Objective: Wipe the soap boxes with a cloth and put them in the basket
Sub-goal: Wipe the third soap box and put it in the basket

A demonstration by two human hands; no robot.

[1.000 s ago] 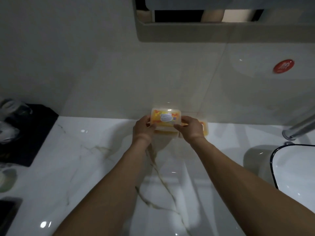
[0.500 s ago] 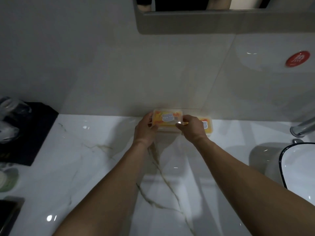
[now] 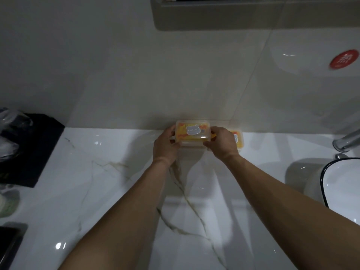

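Observation:
A clear soap box point(image 3: 193, 131) with a yellow-orange inside and a grey label sits at the back of the white marble counter point(image 3: 109, 184), close to the wall. My left hand point(image 3: 165, 147) grips its left end and my right hand point(image 3: 222, 143) grips its right end. A second soap box point(image 3: 238, 138) of the same kind lies just behind my right hand, partly hidden by it. No cloth and no basket show in view.
A black mat point(image 3: 29, 149) with glassware point(image 3: 9, 131) lies at the far left. A white basin with a dark rim point(image 3: 342, 182) and a chrome tap point(image 3: 346, 141) stand at the right. A grey shelf point(image 3: 253, 14) hangs on the tiled wall above.
Both hands have lowered the soap box from slightly above the counter down toward the counter by the wall, keeping hold of it. The view has tilted down a little.

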